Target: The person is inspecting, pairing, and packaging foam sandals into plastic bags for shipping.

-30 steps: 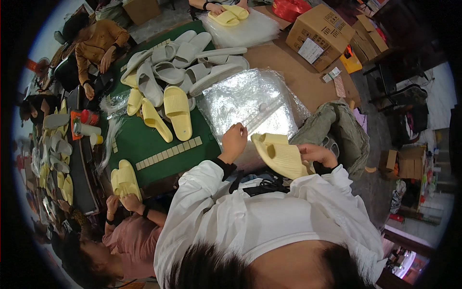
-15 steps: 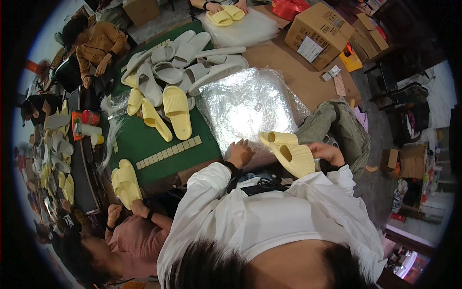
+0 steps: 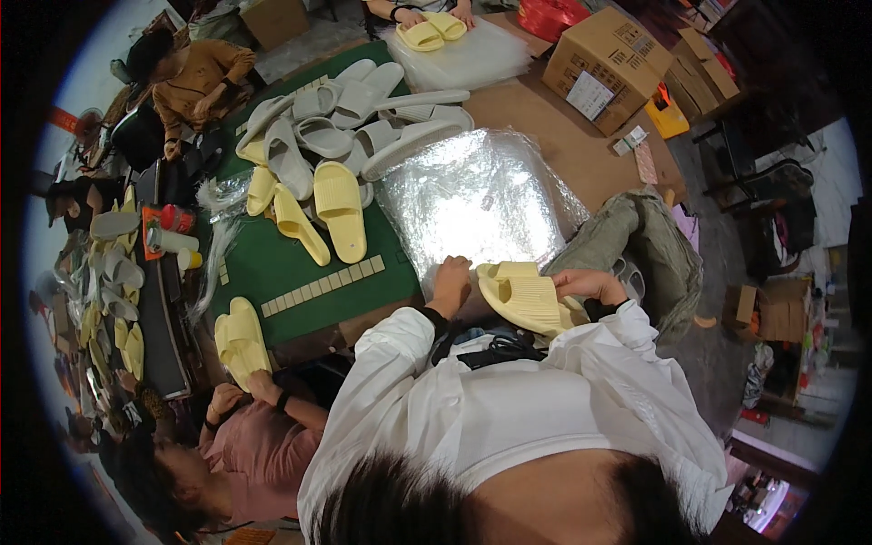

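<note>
- The stack of clear plastic bags (image 3: 481,204) is taken as the landmark; it lies on the table (image 3: 554,136), crinkled and glaring under the light.
- The left hand (image 3: 451,283) is laid on the near edge of the stack, fingers curled down onto the top sheet. Whether a sheet is pinched cannot be told.
- A pair of pale yellow slippers (image 3: 525,295) is held by the right hand (image 3: 592,285), closed around their right end, just beside the near right corner of the stack and above the person's lap.
- A grey-green jacket (image 3: 640,245) is bunched against the right edge of the stack.
- On the green mat (image 3: 300,272), left of the stack, loose grey and yellow slippers (image 3: 338,209) are spread out.
- Beyond the stack, a cardboard box (image 3: 610,65) stands on the table.
- Near left of the stack, a second yellow pair (image 3: 240,341) is held by a co-worker's hand (image 3: 257,383).
- Risk, judged: the slippers are gripped at one end only, so the pair may slide apart or drop to the lap.
- Risk, judged: the film is slick and layered, so several sheets may be lifted together, or the stack dragged off the near edge.
- Risk, judged: the jacket may snag the film.
</note>
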The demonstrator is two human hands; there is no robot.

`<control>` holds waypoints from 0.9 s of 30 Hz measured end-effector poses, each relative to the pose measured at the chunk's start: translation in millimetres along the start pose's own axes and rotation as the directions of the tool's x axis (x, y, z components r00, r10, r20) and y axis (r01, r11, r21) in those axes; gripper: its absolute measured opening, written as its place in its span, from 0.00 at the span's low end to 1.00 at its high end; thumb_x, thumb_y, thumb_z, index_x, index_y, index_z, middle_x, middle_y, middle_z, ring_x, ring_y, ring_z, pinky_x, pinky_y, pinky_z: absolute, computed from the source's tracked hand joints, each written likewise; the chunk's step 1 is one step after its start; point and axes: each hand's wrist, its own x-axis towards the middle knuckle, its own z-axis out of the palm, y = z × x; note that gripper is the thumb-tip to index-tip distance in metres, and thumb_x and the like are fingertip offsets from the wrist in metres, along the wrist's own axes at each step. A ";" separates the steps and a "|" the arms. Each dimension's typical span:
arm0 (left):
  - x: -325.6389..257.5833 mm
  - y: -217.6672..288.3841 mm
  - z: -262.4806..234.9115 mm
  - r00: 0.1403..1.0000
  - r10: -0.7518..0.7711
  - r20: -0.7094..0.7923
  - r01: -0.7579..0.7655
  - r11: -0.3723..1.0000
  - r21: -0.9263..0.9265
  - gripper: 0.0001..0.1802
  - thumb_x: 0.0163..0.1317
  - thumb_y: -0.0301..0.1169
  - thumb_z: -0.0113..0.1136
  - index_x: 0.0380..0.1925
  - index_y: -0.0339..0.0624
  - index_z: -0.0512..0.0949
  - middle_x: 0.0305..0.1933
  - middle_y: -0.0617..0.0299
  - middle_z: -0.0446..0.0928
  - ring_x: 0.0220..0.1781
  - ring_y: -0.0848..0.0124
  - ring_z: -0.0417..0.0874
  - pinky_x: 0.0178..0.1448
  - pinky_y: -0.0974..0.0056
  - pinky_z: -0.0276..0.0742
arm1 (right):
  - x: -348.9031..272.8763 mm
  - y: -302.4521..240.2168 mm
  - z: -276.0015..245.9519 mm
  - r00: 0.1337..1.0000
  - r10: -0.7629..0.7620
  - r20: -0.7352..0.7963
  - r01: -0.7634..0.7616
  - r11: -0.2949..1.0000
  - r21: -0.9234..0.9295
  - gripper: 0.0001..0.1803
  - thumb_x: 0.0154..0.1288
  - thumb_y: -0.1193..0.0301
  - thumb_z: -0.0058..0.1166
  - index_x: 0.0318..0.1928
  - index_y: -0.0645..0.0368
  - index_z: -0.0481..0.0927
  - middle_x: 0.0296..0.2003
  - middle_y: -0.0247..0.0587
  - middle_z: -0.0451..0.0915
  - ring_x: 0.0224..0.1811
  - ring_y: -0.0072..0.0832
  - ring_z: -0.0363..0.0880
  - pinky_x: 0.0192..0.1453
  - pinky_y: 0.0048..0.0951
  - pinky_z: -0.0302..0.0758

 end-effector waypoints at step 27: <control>15.7 92.0 -84.7 0.822 0.510 -0.252 -0.557 0.813 -0.170 0.35 0.40 0.18 0.51 0.55 0.37 0.61 0.56 0.51 0.63 0.50 0.56 0.66 0.56 0.58 0.64 | 100.7 -28.3 22.9 0.339 -0.848 -0.406 -0.155 0.376 -0.914 0.12 0.46 0.67 0.50 0.33 0.57 0.75 0.35 0.42 0.70 0.43 0.44 0.65 0.41 0.43 0.65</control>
